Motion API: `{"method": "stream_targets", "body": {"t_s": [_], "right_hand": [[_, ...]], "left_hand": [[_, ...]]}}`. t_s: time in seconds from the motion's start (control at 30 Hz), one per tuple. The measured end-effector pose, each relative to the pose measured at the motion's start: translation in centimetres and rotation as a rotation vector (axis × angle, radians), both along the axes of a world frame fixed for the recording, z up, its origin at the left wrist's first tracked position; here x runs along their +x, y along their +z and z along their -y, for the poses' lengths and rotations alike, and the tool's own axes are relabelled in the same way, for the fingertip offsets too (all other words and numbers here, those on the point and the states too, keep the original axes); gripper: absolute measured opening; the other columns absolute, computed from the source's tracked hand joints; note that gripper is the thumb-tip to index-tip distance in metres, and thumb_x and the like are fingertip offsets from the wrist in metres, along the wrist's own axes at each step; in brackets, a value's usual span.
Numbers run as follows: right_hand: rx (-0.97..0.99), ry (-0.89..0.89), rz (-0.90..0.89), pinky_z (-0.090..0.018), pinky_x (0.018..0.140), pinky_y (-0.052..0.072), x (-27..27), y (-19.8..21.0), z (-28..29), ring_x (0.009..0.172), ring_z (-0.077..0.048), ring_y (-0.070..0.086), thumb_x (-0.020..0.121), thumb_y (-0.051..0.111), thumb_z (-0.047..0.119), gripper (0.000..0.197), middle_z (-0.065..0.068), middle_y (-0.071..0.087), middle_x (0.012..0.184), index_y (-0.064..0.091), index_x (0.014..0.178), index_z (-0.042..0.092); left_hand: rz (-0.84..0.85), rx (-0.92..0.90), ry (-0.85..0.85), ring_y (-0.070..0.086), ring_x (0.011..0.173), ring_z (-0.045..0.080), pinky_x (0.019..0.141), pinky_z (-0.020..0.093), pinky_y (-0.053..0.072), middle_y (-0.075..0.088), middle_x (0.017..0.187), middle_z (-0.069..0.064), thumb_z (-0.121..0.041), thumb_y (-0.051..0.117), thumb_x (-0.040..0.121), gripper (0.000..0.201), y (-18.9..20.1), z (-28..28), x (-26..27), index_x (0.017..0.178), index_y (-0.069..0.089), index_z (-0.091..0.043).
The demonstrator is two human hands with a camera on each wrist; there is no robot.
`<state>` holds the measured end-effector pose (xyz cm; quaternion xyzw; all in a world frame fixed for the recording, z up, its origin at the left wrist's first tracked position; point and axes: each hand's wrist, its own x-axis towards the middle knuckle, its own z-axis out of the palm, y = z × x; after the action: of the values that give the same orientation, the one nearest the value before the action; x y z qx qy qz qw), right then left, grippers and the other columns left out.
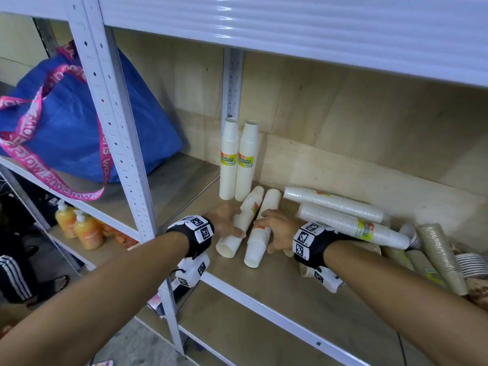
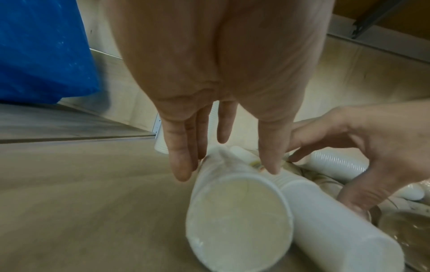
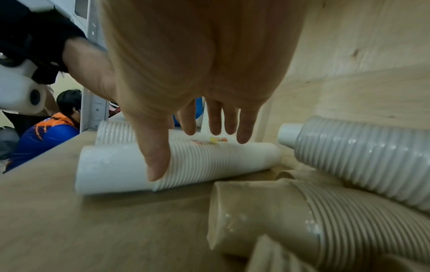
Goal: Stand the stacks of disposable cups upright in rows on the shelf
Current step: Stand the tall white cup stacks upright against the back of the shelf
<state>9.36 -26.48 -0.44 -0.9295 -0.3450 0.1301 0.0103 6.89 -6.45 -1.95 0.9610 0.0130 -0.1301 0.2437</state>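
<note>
Two white cup stacks (image 1: 229, 159) (image 1: 247, 161) stand upright against the back left corner of the wooden shelf (image 1: 269, 289). In front of them two more white stacks lie side by side. My left hand (image 1: 229, 220) (image 2: 227, 165) spans the left lying stack (image 1: 232, 239) (image 2: 239, 217), straight fingers (image 2: 181, 165) on its left side and thumb on its right. My right hand (image 1: 274, 228) (image 3: 193, 152) reaches over the right lying stack (image 1: 257, 247) (image 3: 209, 162) with straight fingers, its thumb down the near side. Neither stack is lifted.
Longer white stacks (image 1: 332, 202) (image 1: 353, 225) and brown stacks (image 1: 441, 257) (image 3: 302, 220) lie piled at the right. A blue bag (image 1: 79, 120) fills the neighbouring bay behind the white post (image 1: 118, 128). The upper shelf (image 1: 290, 27) hangs low overhead. Soap bottles (image 1: 79, 228) stand below.
</note>
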Motion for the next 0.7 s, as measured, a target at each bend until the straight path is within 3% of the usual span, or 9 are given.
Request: {"method": "stream_targets", "body": {"t_s": [0.1,0.27,0.4,0.53,0.7], "right_hand": [[0.006,0.008,0.004,-0.044,0.099,0.044,-0.1,-0.6,0.0,0.123,-0.022,0.043,0.068,0.08,0.029,0.077,-0.003,0.044,0.131,0.049,0.138,0.024],[0.013,0.034,0.03,-0.047,0.094,0.048,0.0,-1.6,-0.2,0.123,-0.02,0.042,0.069,0.076,0.036,0.077,0.0,0.042,0.131,0.045,0.14,0.029],[0.002,0.071,0.046,-0.04,0.097,0.044,0.4,-1.9,-0.4,0.126,-0.02,0.039,0.073,0.074,0.042,0.075,0.0,0.042,0.135,0.045,0.14,0.029],[0.017,0.099,0.058,-0.032,0.091,0.036,0.3,-1.7,-1.1,0.122,-0.017,0.04,0.076,0.072,0.049,0.07,0.001,0.045,0.13,0.049,0.138,0.028],[-0.009,0.143,0.086,-0.036,0.094,0.039,0.4,-1.9,-2.0,0.117,-0.018,0.042,0.075,0.071,0.047,0.066,0.001,0.049,0.126,0.051,0.134,0.027]], "left_hand": [[-0.006,0.033,-0.009,0.051,0.124,0.02,0.101,0.036,0.044,0.048,0.141,-0.002,-0.055,0.078,0.068,0.095,-0.9,0.0,0.1,0.148,0.035,-0.028],[0.003,0.025,-0.018,0.05,0.125,0.021,0.1,0.033,0.044,0.048,0.14,0.001,-0.042,0.079,0.075,0.09,-1.3,-0.1,0.5,0.15,0.033,-0.025],[0.01,0.041,-0.033,0.051,0.125,0.022,0.097,0.029,0.043,0.048,0.142,0.002,-0.034,0.077,0.078,0.085,-1.2,-1.1,0.7,0.15,0.034,-0.024],[0.014,0.071,-0.036,0.051,0.125,0.021,0.098,0.027,0.042,0.049,0.143,0.003,-0.026,0.076,0.078,0.082,-0.8,-2.8,0.8,0.15,0.036,-0.02],[-0.013,0.122,-0.045,0.048,0.127,0.022,0.104,0.032,0.041,0.046,0.144,0.002,-0.029,0.076,0.077,0.083,-0.7,-3.9,1.4,0.149,0.036,-0.021]]}}
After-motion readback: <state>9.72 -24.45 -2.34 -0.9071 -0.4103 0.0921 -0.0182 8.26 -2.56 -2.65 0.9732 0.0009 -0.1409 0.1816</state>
